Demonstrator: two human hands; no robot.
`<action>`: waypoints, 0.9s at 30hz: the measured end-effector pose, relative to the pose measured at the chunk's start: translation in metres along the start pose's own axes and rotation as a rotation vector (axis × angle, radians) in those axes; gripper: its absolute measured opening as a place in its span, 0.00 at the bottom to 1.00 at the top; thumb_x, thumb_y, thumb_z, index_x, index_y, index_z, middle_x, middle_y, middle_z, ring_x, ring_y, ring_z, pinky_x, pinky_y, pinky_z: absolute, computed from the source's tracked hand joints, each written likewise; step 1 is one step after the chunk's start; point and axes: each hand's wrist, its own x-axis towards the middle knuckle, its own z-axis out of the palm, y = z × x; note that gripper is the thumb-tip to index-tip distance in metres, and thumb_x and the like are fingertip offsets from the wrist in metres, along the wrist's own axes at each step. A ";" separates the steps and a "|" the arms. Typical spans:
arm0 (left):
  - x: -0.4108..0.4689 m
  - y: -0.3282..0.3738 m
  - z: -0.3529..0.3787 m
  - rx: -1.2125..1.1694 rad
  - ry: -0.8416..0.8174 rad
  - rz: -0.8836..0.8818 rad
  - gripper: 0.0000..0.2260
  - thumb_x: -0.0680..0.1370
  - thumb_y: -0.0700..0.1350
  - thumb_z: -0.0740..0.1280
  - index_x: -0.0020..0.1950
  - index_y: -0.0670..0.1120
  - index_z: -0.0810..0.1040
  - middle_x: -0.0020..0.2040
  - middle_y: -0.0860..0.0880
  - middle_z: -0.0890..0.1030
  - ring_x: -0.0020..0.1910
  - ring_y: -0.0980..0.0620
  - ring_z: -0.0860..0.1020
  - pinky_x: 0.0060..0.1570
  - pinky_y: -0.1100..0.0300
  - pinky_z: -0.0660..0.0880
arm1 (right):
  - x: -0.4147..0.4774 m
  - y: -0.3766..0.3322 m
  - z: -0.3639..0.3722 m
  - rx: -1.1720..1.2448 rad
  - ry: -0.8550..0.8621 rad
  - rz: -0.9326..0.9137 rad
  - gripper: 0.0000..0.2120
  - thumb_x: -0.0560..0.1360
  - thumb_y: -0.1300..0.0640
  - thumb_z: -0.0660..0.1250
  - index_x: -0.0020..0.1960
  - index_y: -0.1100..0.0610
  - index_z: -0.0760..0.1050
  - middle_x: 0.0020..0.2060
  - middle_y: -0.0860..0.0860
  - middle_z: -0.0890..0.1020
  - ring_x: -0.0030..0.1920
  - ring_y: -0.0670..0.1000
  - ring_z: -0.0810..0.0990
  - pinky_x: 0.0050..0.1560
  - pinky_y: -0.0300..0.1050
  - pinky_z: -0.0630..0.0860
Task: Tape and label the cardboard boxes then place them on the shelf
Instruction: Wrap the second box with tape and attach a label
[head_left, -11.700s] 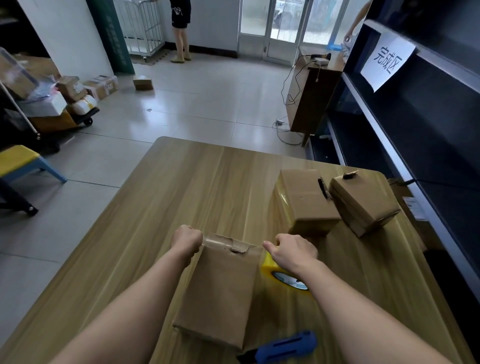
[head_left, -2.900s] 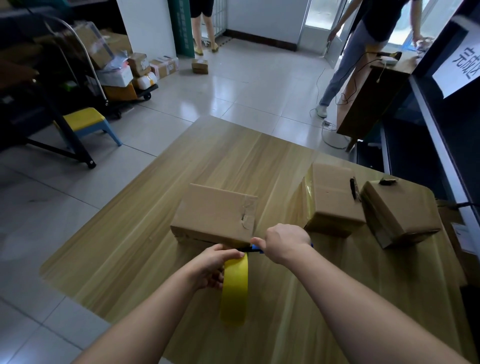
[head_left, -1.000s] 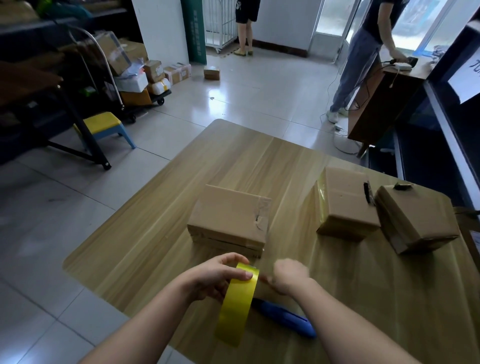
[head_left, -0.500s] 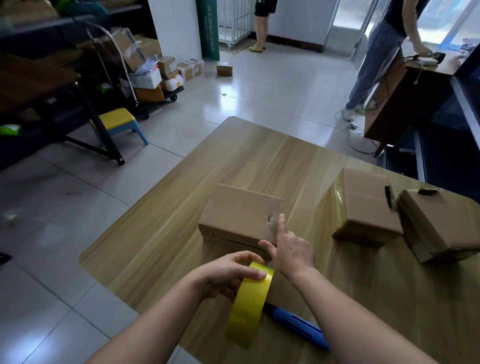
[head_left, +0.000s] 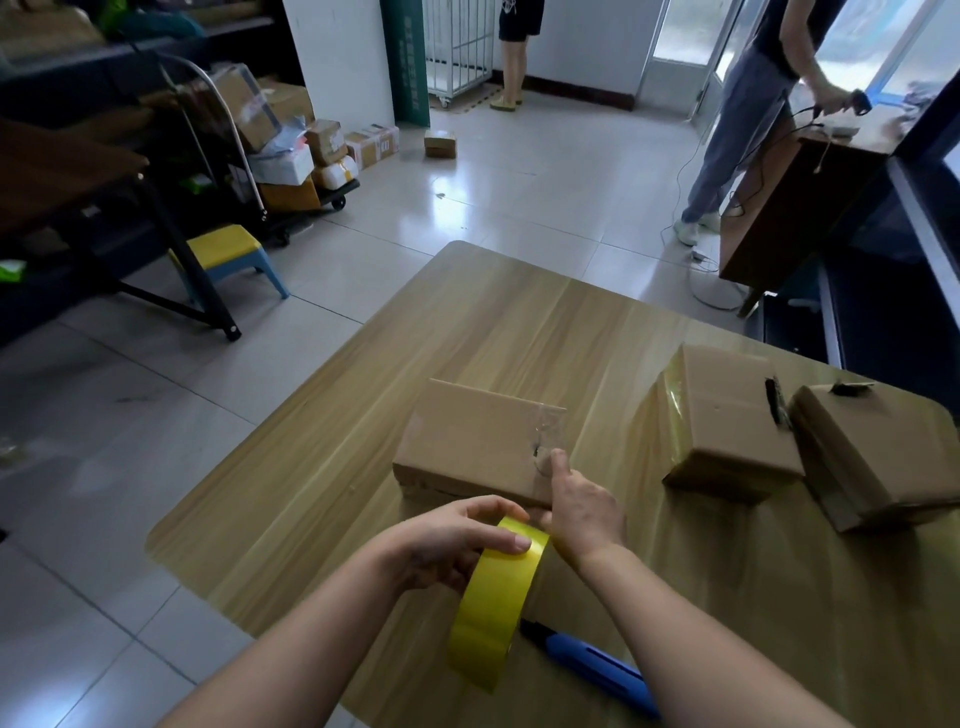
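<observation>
The left hand (head_left: 447, 540) grips the upright yellow tape roll (head_left: 493, 608) near the flat brown cardboard box (head_left: 467, 447) on the wooden table (head_left: 311, 493); the right hand (head_left: 584, 506) presses a straight forefinger on its crumpled, clear-taped corner, which may lift if pressed unevenly; the box bears no label, no legible writing

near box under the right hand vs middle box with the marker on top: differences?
The near box has crumpled clear tape at its right end; the middle box has glossy tape down its left side. The right hand presses a forefinger on the near box; the middle box is untouched, carrying a black marker. Both are closed brown cardboard on the table.
</observation>
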 end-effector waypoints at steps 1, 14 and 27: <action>0.000 0.003 -0.001 0.002 -0.004 0.007 0.23 0.68 0.51 0.75 0.62 0.55 0.77 0.56 0.45 0.77 0.51 0.44 0.78 0.47 0.52 0.75 | -0.001 0.001 0.000 -0.001 0.007 -0.007 0.26 0.77 0.49 0.67 0.69 0.50 0.59 0.54 0.51 0.80 0.52 0.55 0.82 0.47 0.49 0.79; -0.002 0.061 -0.011 -0.051 -0.003 0.138 0.25 0.66 0.51 0.76 0.62 0.51 0.77 0.59 0.41 0.76 0.54 0.42 0.76 0.51 0.49 0.73 | 0.007 0.015 -0.047 0.261 0.028 0.045 0.11 0.73 0.56 0.68 0.53 0.50 0.69 0.42 0.48 0.79 0.45 0.54 0.80 0.47 0.52 0.79; 0.016 0.112 0.007 -0.212 0.308 0.309 0.22 0.75 0.49 0.71 0.67 0.49 0.70 0.45 0.41 0.78 0.35 0.46 0.79 0.36 0.52 0.80 | -0.003 -0.018 -0.096 1.158 -0.083 0.089 0.19 0.70 0.37 0.71 0.53 0.47 0.74 0.51 0.50 0.81 0.52 0.52 0.79 0.47 0.44 0.76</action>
